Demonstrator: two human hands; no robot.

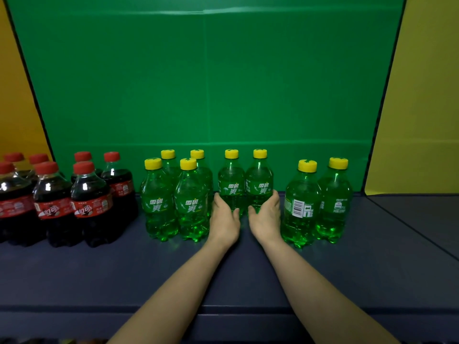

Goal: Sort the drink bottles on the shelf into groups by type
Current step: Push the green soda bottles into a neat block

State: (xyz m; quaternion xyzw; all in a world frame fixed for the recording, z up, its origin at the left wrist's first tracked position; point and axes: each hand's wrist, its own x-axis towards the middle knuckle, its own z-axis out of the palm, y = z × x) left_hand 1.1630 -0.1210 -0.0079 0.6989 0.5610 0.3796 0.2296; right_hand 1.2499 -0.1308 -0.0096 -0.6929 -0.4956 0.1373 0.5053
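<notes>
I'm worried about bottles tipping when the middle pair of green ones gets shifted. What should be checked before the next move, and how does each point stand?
1. Grip of left hand on left middle bottle: ok.
2. Grip of right hand on right middle bottle: ok.
3. Both held bottles upright and capped: ok.
4. Room between left hand and green group of four: not ok, almost touching.
5. Separation of cola bottles from green ones: ok.
6. Held bottles' bases flat on shelf: cannot tell, hands hide them.
</notes>
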